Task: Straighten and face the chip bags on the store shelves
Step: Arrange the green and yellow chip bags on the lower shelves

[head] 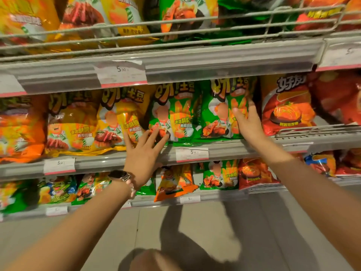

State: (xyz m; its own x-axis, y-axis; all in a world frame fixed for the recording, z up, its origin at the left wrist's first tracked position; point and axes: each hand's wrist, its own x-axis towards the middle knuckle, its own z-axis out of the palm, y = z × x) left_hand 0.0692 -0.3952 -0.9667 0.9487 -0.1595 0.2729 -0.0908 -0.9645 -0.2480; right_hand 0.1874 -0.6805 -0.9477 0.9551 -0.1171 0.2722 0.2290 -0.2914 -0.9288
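Two green chip bags stand side by side on the middle shelf [224, 149]. My left hand [144, 151], fingers spread and straight, touches the lower front of the left green bag [173, 112]. My right hand [248, 124] lies flat against the right side of the right green bag [218, 112], fingers straight and pointing up. Yellow bags [115, 122] stand upright to the left of the green ones. A red bag [287, 106] stands to the right.
An orange bag [19, 130] sits at the far left of the same shelf. The upper shelf has a wire guard rail [175, 26] in front of more bags. Lower shelves hold mixed bags, one orange bag [172, 182] tilting forward. Price tags [192, 154] line the shelf edges. Grey floor below.
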